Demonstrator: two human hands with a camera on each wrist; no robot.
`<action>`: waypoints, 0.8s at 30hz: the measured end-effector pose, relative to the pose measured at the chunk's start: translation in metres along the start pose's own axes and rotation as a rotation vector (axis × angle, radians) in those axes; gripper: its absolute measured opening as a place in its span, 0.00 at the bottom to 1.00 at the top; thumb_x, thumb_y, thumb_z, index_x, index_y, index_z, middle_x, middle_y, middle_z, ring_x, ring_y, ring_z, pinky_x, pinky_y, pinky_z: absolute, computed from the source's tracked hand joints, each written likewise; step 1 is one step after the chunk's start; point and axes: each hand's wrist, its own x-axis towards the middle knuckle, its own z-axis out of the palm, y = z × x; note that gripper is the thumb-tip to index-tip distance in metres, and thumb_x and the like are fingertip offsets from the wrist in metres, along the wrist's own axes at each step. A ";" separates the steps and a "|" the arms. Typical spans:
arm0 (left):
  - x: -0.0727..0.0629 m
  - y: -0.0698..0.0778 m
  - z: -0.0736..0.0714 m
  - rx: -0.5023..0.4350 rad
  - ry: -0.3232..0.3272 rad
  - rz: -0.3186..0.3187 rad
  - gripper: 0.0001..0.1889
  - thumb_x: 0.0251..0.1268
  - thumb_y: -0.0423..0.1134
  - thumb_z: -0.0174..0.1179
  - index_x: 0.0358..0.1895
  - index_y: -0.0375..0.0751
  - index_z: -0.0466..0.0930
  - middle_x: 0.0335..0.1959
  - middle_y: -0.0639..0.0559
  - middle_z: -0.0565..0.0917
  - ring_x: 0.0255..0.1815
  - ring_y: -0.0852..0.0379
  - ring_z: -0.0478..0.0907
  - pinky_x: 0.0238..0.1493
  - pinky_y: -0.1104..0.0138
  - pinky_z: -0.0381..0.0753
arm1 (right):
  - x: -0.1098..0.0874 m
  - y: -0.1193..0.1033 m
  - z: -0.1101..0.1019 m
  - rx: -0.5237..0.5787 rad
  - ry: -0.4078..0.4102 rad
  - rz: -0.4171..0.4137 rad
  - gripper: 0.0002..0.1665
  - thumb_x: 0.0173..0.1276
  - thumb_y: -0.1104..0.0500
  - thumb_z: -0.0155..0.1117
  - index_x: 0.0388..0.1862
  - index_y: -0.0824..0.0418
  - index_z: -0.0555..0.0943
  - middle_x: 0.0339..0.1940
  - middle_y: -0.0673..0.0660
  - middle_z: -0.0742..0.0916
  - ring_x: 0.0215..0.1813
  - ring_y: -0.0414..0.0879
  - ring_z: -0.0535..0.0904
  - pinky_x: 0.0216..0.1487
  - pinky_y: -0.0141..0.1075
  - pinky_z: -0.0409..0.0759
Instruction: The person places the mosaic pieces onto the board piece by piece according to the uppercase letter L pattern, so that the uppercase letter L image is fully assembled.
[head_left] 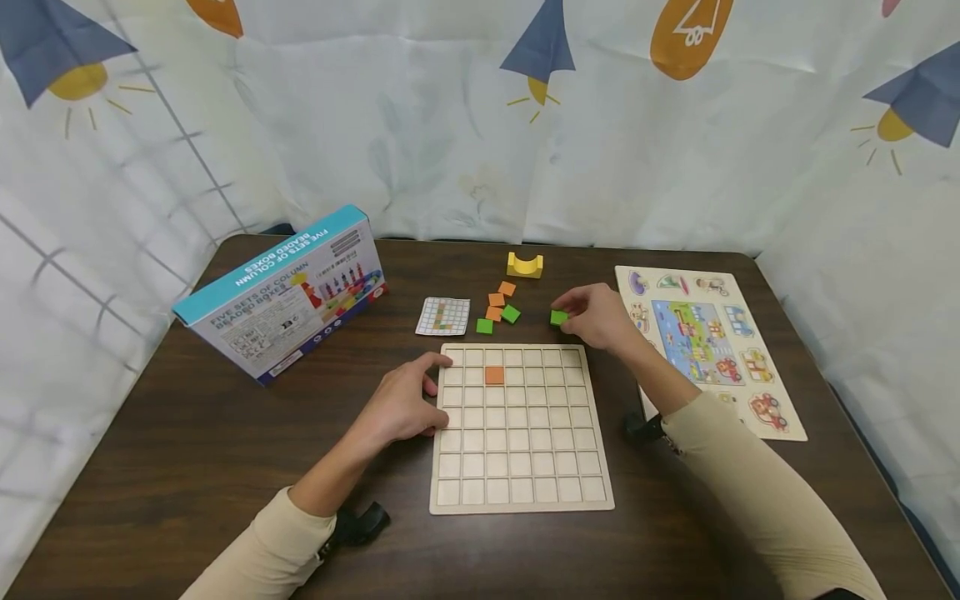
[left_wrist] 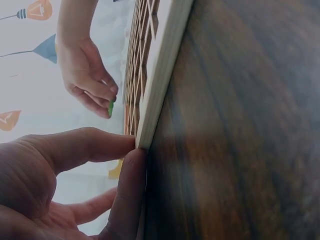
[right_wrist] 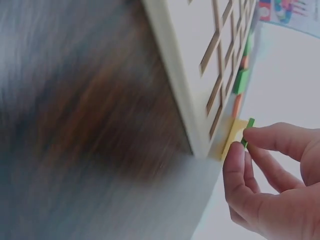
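Note:
A pale wooden grid board (head_left: 521,441) lies on the table, with one orange square tile (head_left: 495,376) in its upper part. My left hand (head_left: 402,399) rests at the board's left edge. Its thumb and forefinger touch the rim, as the left wrist view shows from close by. Right of the board's top corner, my right hand (head_left: 597,317) pinches a green square tile (head_left: 558,318) between thumb and fingertips. The right wrist view shows that green tile (right_wrist: 248,132) held on edge, just past the board's corner. Loose green tiles (head_left: 511,314) and orange tiles (head_left: 507,288) lie behind the board.
A small pattern card (head_left: 442,317) lies behind the board. Farther back sits a yellow curved block (head_left: 525,266). To the left stands a blue-topped box (head_left: 292,292). A picture puzzle board (head_left: 750,333) lies at the right, under my right forearm. A patterned curtain hangs behind the table.

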 end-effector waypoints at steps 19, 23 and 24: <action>0.001 -0.004 0.000 0.128 -0.012 0.066 0.41 0.46 0.33 0.75 0.70 0.48 0.73 0.42 0.46 0.77 0.41 0.50 0.75 0.34 0.64 0.75 | -0.043 -0.029 0.027 0.077 -0.043 -0.076 0.17 0.62 0.67 0.72 0.50 0.57 0.89 0.42 0.56 0.88 0.46 0.50 0.81 0.45 0.39 0.79; 0.002 -0.003 -0.001 0.132 -0.033 0.072 0.41 0.46 0.33 0.76 0.70 0.48 0.72 0.43 0.45 0.77 0.41 0.50 0.75 0.33 0.64 0.75 | -0.051 -0.038 0.034 0.074 -0.066 -0.086 0.17 0.61 0.68 0.70 0.48 0.56 0.89 0.41 0.55 0.87 0.47 0.50 0.80 0.42 0.39 0.78; 0.003 -0.003 -0.002 0.129 -0.041 0.068 0.41 0.46 0.33 0.76 0.70 0.48 0.72 0.43 0.45 0.77 0.41 0.50 0.75 0.33 0.64 0.75 | -0.053 -0.039 0.035 0.074 -0.072 -0.085 0.17 0.60 0.68 0.70 0.48 0.55 0.89 0.41 0.54 0.87 0.47 0.50 0.80 0.42 0.39 0.78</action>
